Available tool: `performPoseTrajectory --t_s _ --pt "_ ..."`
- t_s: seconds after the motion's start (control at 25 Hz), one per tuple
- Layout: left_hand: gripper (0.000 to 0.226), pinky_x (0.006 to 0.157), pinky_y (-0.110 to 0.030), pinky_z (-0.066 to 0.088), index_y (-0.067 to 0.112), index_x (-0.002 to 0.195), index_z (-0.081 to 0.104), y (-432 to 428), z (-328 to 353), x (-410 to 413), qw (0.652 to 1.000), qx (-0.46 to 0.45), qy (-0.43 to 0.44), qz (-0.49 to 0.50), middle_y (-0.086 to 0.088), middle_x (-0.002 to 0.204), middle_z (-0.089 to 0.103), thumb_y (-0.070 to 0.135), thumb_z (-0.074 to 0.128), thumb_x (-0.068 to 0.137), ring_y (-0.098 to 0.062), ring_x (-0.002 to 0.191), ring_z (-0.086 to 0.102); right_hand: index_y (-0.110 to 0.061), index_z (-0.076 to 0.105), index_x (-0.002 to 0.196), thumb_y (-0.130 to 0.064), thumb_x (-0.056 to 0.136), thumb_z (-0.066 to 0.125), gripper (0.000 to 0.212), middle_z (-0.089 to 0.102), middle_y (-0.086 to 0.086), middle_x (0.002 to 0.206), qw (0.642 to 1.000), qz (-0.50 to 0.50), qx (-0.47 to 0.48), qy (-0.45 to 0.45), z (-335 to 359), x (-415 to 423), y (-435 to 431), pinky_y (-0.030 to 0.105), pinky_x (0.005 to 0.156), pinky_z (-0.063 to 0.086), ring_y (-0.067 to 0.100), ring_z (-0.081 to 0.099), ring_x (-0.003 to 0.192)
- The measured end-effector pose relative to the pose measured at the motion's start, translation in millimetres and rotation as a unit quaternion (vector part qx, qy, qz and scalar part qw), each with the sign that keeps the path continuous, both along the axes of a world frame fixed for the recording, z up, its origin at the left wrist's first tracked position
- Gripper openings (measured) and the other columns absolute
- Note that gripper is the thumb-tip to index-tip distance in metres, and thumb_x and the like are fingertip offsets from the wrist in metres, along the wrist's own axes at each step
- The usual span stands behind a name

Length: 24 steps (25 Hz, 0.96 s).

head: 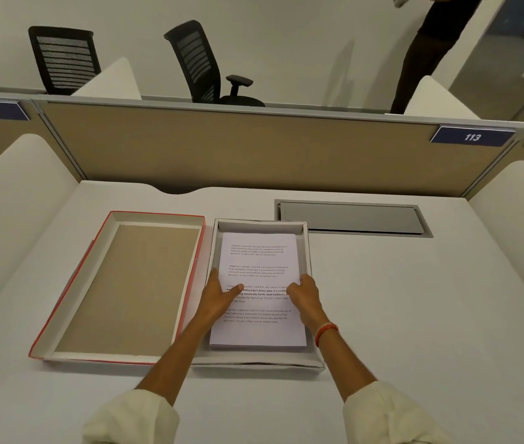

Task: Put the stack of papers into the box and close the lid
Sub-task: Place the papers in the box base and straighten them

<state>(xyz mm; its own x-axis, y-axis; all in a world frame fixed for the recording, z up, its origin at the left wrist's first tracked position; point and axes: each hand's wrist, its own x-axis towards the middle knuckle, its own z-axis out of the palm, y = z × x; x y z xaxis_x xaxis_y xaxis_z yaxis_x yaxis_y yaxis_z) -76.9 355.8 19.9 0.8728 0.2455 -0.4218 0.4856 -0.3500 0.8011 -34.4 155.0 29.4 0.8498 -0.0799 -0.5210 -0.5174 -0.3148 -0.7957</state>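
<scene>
A stack of white printed papers (pixel 259 261) lies inside the shallow white box (pixel 308 251) in the middle of the desk. My left hand (pixel 220 294) grips the stack's left edge, thumb on top of the sheet. My right hand (pixel 305 293) holds the right edge, fingers curled over it. The lid (pixel 119 283), red outside with a brown inner face, lies upside down on the desk, touching the box's left side.
A grey cable hatch (pixel 350 217) is set in the desk behind the box on the right. A tan partition (pixel 238 145) closes the far side; white side panels flank the desk. Two black chairs and a standing person (pixel 427 49) are beyond.
</scene>
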Motion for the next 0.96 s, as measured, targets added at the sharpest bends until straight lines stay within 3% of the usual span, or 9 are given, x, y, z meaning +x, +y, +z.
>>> performPoseTrajectory --t_s 0.16,0.6,0.88,0.96 --pt "0.087 0.101 -0.051 0.048 0.017 0.144 0.03 6.1 -7.4 3.2 1.0 -0.012 0.011 0.004 -0.005 0.147 0.045 0.051 0.071 0.076 -0.031 0.127 0.052 -0.01 0.047 0.104 -0.008 0.091 0.047 0.013 0.061 0.013 0.113 1.0 -0.004 0.004 0.002 0.5 0.6 -1.3 0.021 0.059 0.046 0.025 0.06 0.095" --pt "0.074 0.094 -0.042 0.05 0.02 0.137 0.035 3.8 -3.4 0.5 1.0 -0.024 -0.004 -0.001 -0.004 0.141 0.051 0.039 0.075 0.078 -0.027 0.119 0.057 -0.013 0.043 0.1 -0.009 0.093 0.051 0.011 0.055 0.004 0.099 0.999 0.029 -0.006 -0.024 6.6 -7.4 -2.8 0.018 0.058 0.043 0.019 0.057 0.089" --pt "0.079 0.099 -0.047 0.049 0.013 0.14 0.031 8.3 -1.9 1.4 1.0 -0.019 0.002 -0.01 -0.006 0.144 0.049 0.038 0.075 0.079 -0.03 0.124 0.055 -0.014 0.043 0.101 -0.014 0.094 0.051 0.011 0.056 0.007 0.102 0.996 0.073 -0.042 -0.03 9.9 -4.2 -7.0 0.019 0.059 0.045 0.018 0.059 0.083" --pt "0.071 0.099 -0.047 0.048 0.014 0.136 0.034 8.6 1.9 1.0 1.0 -0.009 -0.006 -0.022 -0.006 0.144 0.048 0.036 0.073 0.081 -0.031 0.124 0.054 -0.015 0.043 0.104 -0.015 0.095 0.051 0.012 0.054 0.004 0.103 0.993 0.088 -0.054 -0.049 14.5 -4.6 -7.2 0.017 0.059 0.044 0.014 0.057 0.081"
